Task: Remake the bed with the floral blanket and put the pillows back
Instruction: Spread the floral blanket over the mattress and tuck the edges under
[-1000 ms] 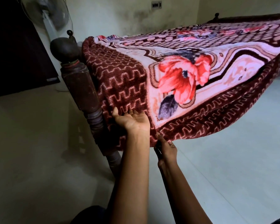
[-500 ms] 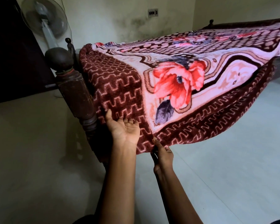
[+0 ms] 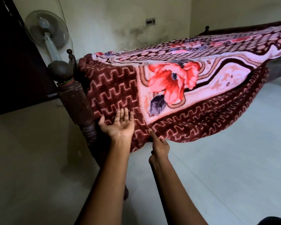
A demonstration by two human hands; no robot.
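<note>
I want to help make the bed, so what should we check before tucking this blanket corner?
Grip: right hand pinches the floral blanket at its bottom edge: ok.
Support: left hand open, palm up, at the hanging corner: ok.
Top near this corner lies smooth: ok.
Side border hangs evenly: not ok, it sags in a curve.
Last: pillows put back: cannot tell, none in view.

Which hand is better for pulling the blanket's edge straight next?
Probably the right hand: it pinches the blanket at its bottom edge, so it can simply pull. The left hand is open, palm up, against the blanket beside the bedpost, gripping nothing.
</note>
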